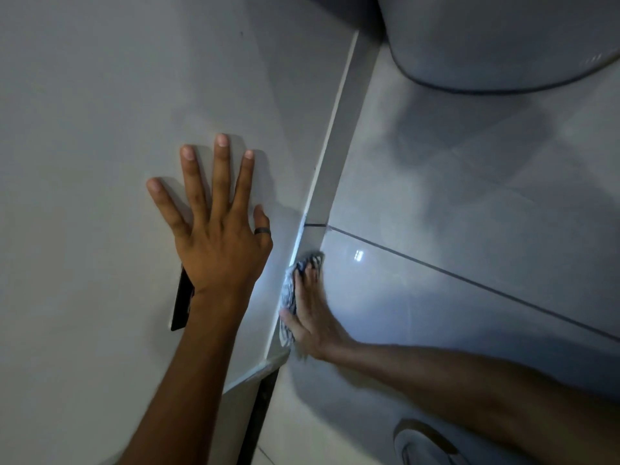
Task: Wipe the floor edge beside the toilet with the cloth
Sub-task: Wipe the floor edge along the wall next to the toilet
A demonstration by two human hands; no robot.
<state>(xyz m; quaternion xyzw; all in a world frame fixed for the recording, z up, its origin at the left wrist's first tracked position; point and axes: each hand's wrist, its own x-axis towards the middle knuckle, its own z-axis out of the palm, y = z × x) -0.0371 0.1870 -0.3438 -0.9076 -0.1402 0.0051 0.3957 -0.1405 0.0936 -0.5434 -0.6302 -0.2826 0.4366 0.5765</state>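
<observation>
My right hand (313, 317) presses a grey striped cloth (290, 293) against the skirting strip (330, 182) where the wall meets the glossy floor tiles (453, 203). The cloth bunches under my fingers and thumb, partly hidden by the hand. My left hand (214, 223) lies flat on the pale wall (100, 112), fingers spread, a dark ring on the thumb, holding nothing. The white toilet bowl (496, 41) sits at the top right, well beyond the cloth along the same edge.
A dark grout line (469, 280) crosses the floor just past the cloth. A round floor drain (426, 444) shows at the bottom under my right forearm. A dark flat object (181, 303) pokes out beneath my left wrist. A dark gap (261, 407) runs below the wall corner.
</observation>
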